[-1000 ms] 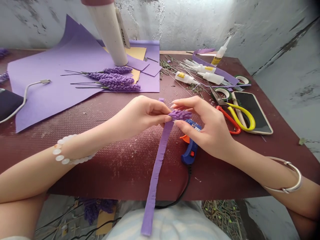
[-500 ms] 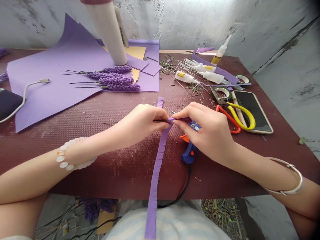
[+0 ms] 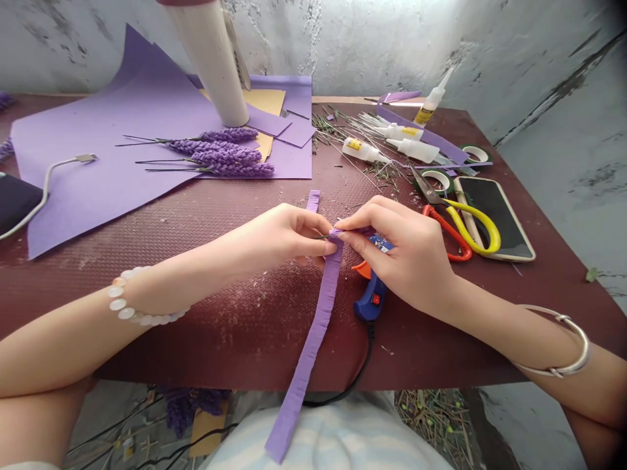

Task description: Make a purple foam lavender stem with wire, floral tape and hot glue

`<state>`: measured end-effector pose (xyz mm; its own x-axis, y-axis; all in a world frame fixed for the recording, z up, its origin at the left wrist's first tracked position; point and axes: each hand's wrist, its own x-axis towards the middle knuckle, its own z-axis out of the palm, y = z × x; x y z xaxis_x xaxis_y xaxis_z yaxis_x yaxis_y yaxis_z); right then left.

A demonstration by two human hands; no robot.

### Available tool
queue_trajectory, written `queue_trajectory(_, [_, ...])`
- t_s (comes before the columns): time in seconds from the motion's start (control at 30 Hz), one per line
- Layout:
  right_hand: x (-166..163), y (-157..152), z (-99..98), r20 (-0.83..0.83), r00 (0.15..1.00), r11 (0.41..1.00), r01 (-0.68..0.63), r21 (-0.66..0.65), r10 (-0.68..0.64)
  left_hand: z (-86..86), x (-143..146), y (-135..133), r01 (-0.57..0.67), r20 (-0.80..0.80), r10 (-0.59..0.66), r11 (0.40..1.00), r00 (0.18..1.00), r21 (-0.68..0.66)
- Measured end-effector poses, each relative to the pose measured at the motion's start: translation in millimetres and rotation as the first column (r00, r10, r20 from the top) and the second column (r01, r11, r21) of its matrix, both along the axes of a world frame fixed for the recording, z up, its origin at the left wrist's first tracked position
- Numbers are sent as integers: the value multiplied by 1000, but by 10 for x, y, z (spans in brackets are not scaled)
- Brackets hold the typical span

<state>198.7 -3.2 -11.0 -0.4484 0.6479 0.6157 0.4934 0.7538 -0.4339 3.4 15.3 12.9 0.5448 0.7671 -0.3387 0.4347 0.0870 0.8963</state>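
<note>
A fringed purple crepe paper strip (image 3: 313, 326) hangs from my fingertips down over the table edge to my lap. My right hand (image 3: 406, 245) pinches a paper flower stalk where the strip wraps round it; part of the purple flower head shows under the fingers. My left hand (image 3: 274, 238) is closed at the strip's upper end, thumb against the paper, with a thin dark stem running between thumb and forefinger. Behind my left fingers another short purple piece (image 3: 313, 201) lies on the table. A blue glue gun (image 3: 371, 297) lies beneath my right hand, partly hidden.
Finished lavender stalks (image 3: 225, 156) lie on purple sheets (image 3: 98, 150) beside a white cylinder (image 3: 215, 65). To the right are glue bottles (image 3: 362, 150), loose wires, tape rolls (image 3: 435, 181), scissors (image 3: 455, 215) and a phone (image 3: 497, 219). A white cable (image 3: 48, 176) lies left.
The strip's hanging end has swung left, and its upper part has shifted right at my fingers. My left thumb and fingers have moved slightly right onto the strip. My right hand has barely moved.
</note>
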Motion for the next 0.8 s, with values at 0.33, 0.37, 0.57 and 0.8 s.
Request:
queue_trajectory(0.33, [1, -25, 14, -27, 999, 993, -22, 117, 26, 155, 13, -36, -33, -16, 33, 999, 999, 38])
queue_trajectory(0.37, [5, -24, 14, -27, 999, 991, -30, 131, 34, 187, 12, -38, -27, -20, 28, 998, 999, 52])
queue_trajectory(0.57, [33, -24, 5, -32, 997, 983, -67, 173, 73, 291, -14, -45, 47, -27, -44, 988, 999, 147])
queue_trajectory(0.8, [29, -47, -5, -27, 997, 976, -68, 208, 75, 293, -1, -37, 68, -49, -59, 980, 997, 189])
